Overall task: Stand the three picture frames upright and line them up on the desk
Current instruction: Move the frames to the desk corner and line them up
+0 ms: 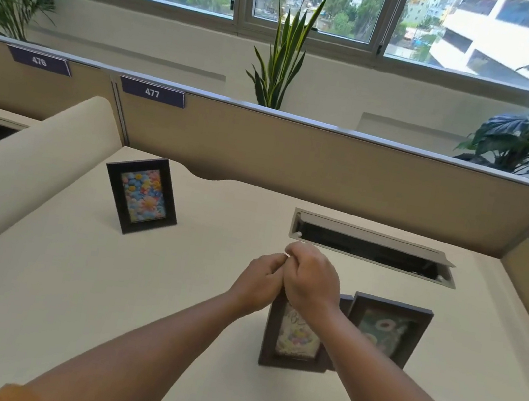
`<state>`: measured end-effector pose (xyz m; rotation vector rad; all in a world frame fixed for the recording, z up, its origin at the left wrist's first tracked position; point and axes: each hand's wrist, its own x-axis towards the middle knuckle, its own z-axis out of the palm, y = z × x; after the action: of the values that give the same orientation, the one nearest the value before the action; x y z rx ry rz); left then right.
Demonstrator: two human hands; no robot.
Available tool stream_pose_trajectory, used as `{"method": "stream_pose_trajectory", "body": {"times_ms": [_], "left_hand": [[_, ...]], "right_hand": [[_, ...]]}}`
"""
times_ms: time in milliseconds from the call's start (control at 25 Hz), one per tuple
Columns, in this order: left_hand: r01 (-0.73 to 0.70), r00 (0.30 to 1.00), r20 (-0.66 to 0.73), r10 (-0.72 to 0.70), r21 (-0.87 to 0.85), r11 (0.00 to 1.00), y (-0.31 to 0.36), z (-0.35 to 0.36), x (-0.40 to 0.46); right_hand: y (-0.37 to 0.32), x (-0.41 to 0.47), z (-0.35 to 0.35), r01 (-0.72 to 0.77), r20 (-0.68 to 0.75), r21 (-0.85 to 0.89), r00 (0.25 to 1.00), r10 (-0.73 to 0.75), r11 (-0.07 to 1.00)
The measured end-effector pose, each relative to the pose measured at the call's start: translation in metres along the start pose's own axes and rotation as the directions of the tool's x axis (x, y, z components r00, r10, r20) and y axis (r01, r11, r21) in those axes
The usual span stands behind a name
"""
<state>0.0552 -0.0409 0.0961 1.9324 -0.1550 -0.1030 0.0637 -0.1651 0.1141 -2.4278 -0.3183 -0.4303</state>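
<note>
While both hands meet above the desk | left hand and right hand pressed together, perhaps gripping the middle frame | right frame just beside it | left frame upright, well apart

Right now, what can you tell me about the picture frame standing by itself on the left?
The dark rectangular picture frame with bright flowers stands upright on the cream desk, leaning back slightly, angled to the right. Its wide border looks like dark wood, around a picture of colourful blooms. Nothing but the desk touches it; both hands are elsewhere.
</note>
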Motion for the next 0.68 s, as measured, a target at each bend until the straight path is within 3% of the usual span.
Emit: {"method": "stream_pose_trajectory", "body": {"times_ms": [160, 320, 560, 680], "left_hand": [[-0.185, 0.979, 0.126, 0.16, 0.223, 0.957, 0.0, 0.012, -0.007], [-0.395, 0.915, 0.273, 0.298, 0.445, 0.804, -0.001, 0.014, -0.006], [-0.422, 0.906, 0.218, 0.363, 0.529, 0.736, 0.001, 0.002, 0.001], [-0.385, 0.917, 0.125, 0.378, 0.517, 0.764, 0.0, -0.014, 0.005]], "right_hand": [[0.024, -0.011, -0.011, -0.042, -0.047, -0.01, 0.998, 0.041, 0.999], [0.045, -0.023, -0.014, -0.054, -0.027, 0.033, 0.998, 0.055, 0.998], [0.056, -0.031, -0.012, -0.047, -0.134, 0.131, 0.989, 0.065, 0.99], [0.058, -0.032, -0.011, -0.086, -0.098, 0.335, 0.987, 0.126, 0.938]]}}
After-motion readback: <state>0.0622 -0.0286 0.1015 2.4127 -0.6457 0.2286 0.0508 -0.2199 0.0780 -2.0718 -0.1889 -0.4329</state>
